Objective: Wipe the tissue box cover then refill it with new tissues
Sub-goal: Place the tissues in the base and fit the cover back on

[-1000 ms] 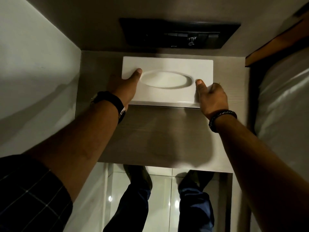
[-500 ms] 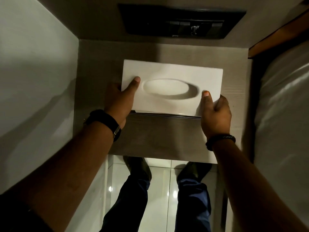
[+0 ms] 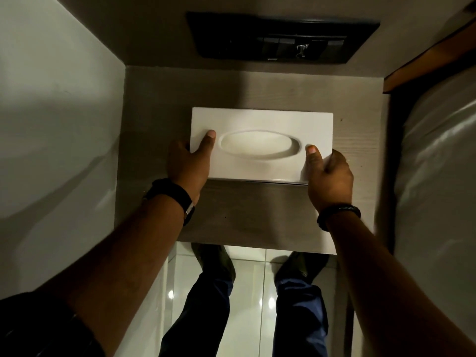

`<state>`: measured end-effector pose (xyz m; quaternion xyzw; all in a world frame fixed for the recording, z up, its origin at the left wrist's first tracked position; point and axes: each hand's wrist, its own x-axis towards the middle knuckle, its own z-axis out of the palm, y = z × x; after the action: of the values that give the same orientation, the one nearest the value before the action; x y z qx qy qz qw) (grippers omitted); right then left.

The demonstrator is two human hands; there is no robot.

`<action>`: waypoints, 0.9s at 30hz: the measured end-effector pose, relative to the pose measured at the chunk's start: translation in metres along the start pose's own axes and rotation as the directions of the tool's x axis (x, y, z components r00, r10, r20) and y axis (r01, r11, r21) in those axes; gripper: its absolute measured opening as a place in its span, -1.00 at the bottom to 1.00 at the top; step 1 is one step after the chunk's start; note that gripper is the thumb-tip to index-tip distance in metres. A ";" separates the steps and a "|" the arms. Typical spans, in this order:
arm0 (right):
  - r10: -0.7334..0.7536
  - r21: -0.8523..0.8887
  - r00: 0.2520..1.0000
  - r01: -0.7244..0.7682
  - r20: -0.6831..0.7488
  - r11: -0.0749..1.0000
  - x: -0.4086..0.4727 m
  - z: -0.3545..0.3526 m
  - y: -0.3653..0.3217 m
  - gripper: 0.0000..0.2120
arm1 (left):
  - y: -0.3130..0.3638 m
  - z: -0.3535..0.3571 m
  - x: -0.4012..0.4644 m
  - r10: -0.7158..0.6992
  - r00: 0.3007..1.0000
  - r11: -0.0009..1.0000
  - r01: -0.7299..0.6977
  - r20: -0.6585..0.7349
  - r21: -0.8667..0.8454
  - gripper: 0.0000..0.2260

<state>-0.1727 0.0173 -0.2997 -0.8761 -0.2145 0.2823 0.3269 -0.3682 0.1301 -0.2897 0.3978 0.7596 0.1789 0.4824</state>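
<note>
A white rectangular tissue box cover [image 3: 260, 122] with an oval opening in its top sits over the grey wooden bedside table [image 3: 257, 215]. My left hand [image 3: 188, 166] grips its left end, thumb lying on top beside the oval. My right hand [image 3: 329, 176] grips the right end, thumb on top near the oval's other side. A thin dark line runs under the cover's near edge. No tissue shows through the oval; the inside looks pale and flat.
A black switch panel [image 3: 280, 37] is mounted on the wall behind the table. A pale wall [image 3: 56, 124] closes the left side. A bed with white sheets [image 3: 438, 176] and a wooden headboard edge [image 3: 425, 60] stands on the right. Glossy floor tiles [image 3: 252, 305] lie below.
Both hands have drawn the cover away from the back wall toward me, into the middle of the table top. The grip on both ends is unchanged.
</note>
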 end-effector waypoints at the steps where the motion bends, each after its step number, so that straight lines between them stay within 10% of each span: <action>1: -0.005 -0.021 1.000 0.005 -0.001 1.000 0.000 0.001 0.001 -0.66 | -0.001 0.000 0.000 0.003 1.000 1.000 -0.003 -0.003 0.014 -0.54; 11: -0.013 -0.141 1.000 0.016 0.017 0.990 -0.002 0.003 -0.003 -0.51 | -0.011 0.007 -0.003 0.163 0.987 0.969 -0.158 -0.012 0.190 -0.52; 27: 0.032 -0.139 0.999 -0.030 0.012 0.990 -0.005 -0.009 0.005 -0.50 | -0.012 -0.007 -0.004 0.019 0.999 0.997 -0.021 0.031 0.075 -0.52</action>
<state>-0.1703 0.0066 -0.2962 -0.8979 -0.2222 0.2778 0.2591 -0.3784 0.1204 -0.2915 0.4261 0.7543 0.1488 0.4767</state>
